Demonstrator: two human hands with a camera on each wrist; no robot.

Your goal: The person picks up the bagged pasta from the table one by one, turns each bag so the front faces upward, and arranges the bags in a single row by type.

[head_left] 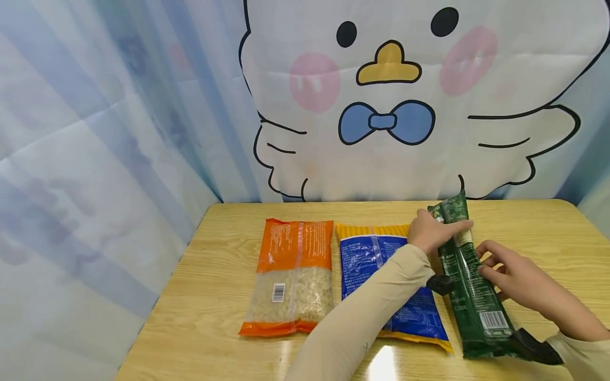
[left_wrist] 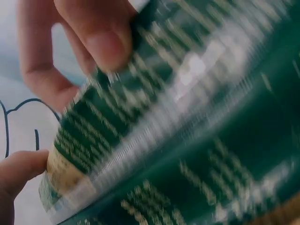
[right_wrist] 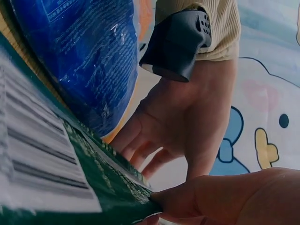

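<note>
A long green food packet (head_left: 472,286), printed with a barcode and pale text, slants along the right side of the table. Its upper end lies under my left hand (head_left: 434,233), the thumb laid across the front and the fingers around the left edge. At the packet's right edge, my right hand (head_left: 512,272) pinches the plastic; the right wrist view shows its thumb (right_wrist: 180,199) on that edge. In the left wrist view the packet (left_wrist: 187,140) is blurred and close, with a fingertip (left_wrist: 110,49) pressing its edge.
Left of the green packet lies a blue and yellow bag (head_left: 414,312), partly covered by my left forearm. Farther left is an orange bag (head_left: 297,243) with a see-through lower part. Both lie on a wooden table (head_left: 205,296) before a cartoon-printed curtain (head_left: 381,174).
</note>
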